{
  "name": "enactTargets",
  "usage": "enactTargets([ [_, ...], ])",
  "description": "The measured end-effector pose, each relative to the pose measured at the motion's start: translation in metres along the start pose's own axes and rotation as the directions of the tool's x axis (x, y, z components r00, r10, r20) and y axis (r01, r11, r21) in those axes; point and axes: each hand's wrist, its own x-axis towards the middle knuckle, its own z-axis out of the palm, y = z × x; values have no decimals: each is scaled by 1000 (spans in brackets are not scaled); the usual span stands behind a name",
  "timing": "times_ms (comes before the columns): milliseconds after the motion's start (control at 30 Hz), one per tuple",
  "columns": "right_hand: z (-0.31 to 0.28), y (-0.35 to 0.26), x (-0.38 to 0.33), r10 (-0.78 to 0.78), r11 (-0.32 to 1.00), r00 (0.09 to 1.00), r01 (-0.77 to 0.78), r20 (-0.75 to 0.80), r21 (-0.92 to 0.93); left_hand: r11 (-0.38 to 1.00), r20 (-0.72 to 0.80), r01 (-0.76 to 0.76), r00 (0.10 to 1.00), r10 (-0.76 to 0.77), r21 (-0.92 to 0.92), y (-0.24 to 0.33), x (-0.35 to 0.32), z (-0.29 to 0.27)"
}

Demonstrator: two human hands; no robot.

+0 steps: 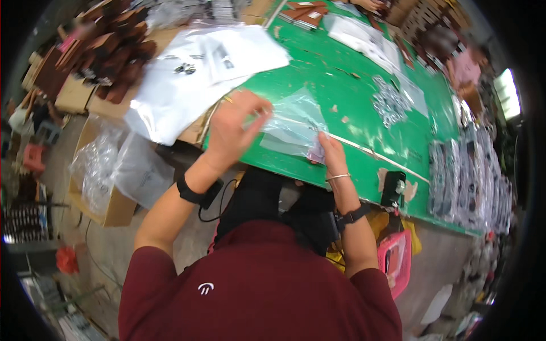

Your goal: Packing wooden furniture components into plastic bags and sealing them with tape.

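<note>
A clear plastic bag [293, 133] lies at the near edge of the green table, slightly lifted toward its right corner. My right hand [331, 150] grips that corner, thumb on top, with a small pinkish-purple piece [315, 153] under or beside the thumb. My left hand [239, 122] hovers at the bag's left edge, blurred by motion. Its thumb and index finger curl together close to the film; whether they hold it is hidden by the blur. A large stack of clear plastic bags [199, 74] spreads over the table's left side, with small dark pieces [184, 69] on top.
A cardboard box [105, 199] of plastic bags stands at left, below brown pieces [114, 57] in a pile. Metal parts [389, 102] lie on the green table [318, 74]. Wrapped items [469, 176] line its right end, near a black phone-like object [392, 188]. A pink basket [402, 261] sits below.
</note>
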Motion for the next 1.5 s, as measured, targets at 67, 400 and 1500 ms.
enactTargets([
  [67,-17,-1,-2,46,998,996,-42,73,-51,950,464,-299,857,225,90,5,-14,30],
  [400,-66,8,4,-16,960,991,-23,-136,-280,926,455,-355,850,265,124,-16,-37,77],
  [1500,-20,17,-6,-442,133,813,476,378,-869,955,502,246,813,-295,163,-77,-17,25],
])
